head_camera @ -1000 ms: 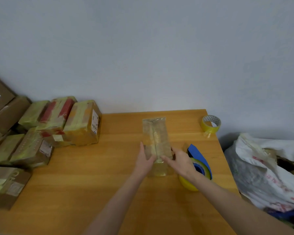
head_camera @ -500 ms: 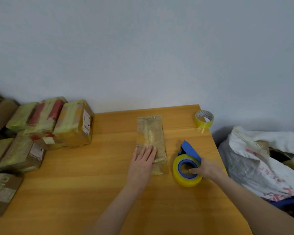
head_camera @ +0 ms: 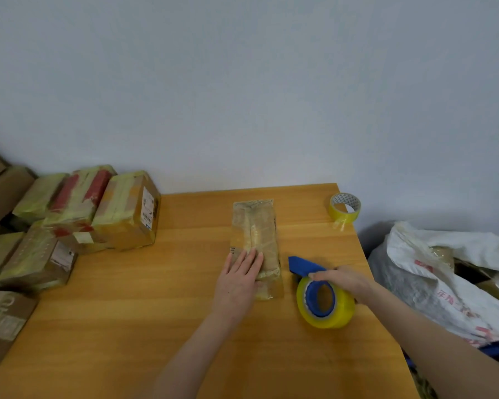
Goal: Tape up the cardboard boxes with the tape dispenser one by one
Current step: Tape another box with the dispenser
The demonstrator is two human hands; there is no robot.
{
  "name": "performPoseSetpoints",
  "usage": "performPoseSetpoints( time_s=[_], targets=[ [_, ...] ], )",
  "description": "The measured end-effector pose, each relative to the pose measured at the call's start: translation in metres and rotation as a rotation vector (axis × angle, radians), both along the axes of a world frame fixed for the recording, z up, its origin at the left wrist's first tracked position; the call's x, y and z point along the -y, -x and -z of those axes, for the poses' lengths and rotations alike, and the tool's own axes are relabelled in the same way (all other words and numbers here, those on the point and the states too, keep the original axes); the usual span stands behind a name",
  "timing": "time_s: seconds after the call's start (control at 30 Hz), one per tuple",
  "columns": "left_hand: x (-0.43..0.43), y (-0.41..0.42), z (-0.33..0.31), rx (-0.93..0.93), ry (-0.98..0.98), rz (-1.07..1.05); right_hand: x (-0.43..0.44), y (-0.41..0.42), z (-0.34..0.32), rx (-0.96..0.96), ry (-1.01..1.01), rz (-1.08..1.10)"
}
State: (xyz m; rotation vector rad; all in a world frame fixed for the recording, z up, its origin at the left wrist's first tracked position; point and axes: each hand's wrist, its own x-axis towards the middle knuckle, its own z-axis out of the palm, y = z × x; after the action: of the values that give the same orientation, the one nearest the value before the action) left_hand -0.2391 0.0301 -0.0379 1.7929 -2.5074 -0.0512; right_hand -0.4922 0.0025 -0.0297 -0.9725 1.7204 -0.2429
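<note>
Wooden table (head_camera: 127, 326), pale wall behind. At its left edge sits a pile (head_camera: 78, 214) of boxes already wrapped in yellowish tape, seemingly set aside as finished. Mid-table lies one slim box (head_camera: 255, 226), tape shining along its top seam. On its near end the left hand (head_camera: 238, 280) lies flat, fingers straight and together, likely pinning it so it cannot slide. Just right of the box, the right hand (head_camera: 342, 279) curls over the dispenser (head_camera: 324, 303), a blue frame loaded with yellow tape, gripping it, probably to bring it to the box. A spare roll (head_camera: 344, 207) rests at the far right corner, out of the way. A white sack (head_camera: 444, 277) slumps beyond the table.
</note>
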Motion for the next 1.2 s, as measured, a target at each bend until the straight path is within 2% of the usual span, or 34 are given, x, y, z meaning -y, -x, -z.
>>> performPoseSetpoints(
  time_s=[0.07, 0.2, 0.33, 0.43, 0.47, 0.5, 0.6, 0.63, 0.7, 0.77, 0.87, 1.1, 1.2],
  targets=[
    [-0.002, 0.001, -0.004, 0.012, -0.029, -0.014, -0.003, 0.001, 0.001, 0.038, -0.012, 0.067],
    [-0.001, 0.003, -0.009, 0.022, -0.033, -0.047, -0.006, 0.0, -0.004, 0.055, 0.039, 0.05],
    [-0.001, 0.001, -0.012, 0.001, -0.046, -0.041, 0.002, 0.006, -0.034, 0.094, 0.237, 0.105],
    [0.002, -0.001, -0.023, -0.047, -0.081, -0.027, 0.01, 0.016, -0.071, 0.137, 0.384, -0.016],
    [0.005, -0.002, -0.029, -0.125, -0.133, -0.05, 0.01, 0.016, -0.081, 0.154, 0.41, -0.083],
    [0.01, -0.001, -0.039, -0.292, -0.206, -0.117, 0.011, 0.016, -0.093, 0.17, 0.428, -0.151],
    [0.027, -0.001, -0.074, -1.036, -0.386, -0.392, 0.013, 0.009, -0.116, 0.182, 0.478, -0.29],
    [0.032, -0.001, -0.084, -1.203, -0.456, -0.454, 0.013, 0.006, -0.121, 0.192, 0.497, -0.319],
    [0.037, -0.001, -0.097, -1.434, -0.614, -0.565, 0.014, 0.003, -0.127, 0.202, 0.529, -0.375],
    [0.038, -0.001, -0.105, -1.542, -0.711, -0.616, 0.016, 0.0, -0.131, 0.206, 0.54, -0.418],
    [0.035, -0.003, -0.11, -1.548, -0.726, -0.586, 0.015, -0.008, -0.134, 0.166, 0.538, -0.509],
    [0.022, -0.011, -0.09, -1.364, -0.586, -0.599, 0.008, -0.025, -0.128, 0.0, 0.582, -0.664],
    [0.015, -0.015, -0.086, -1.344, -0.54, -0.612, 0.006, -0.028, -0.129, -0.105, 0.609, -0.743]
  ],
)
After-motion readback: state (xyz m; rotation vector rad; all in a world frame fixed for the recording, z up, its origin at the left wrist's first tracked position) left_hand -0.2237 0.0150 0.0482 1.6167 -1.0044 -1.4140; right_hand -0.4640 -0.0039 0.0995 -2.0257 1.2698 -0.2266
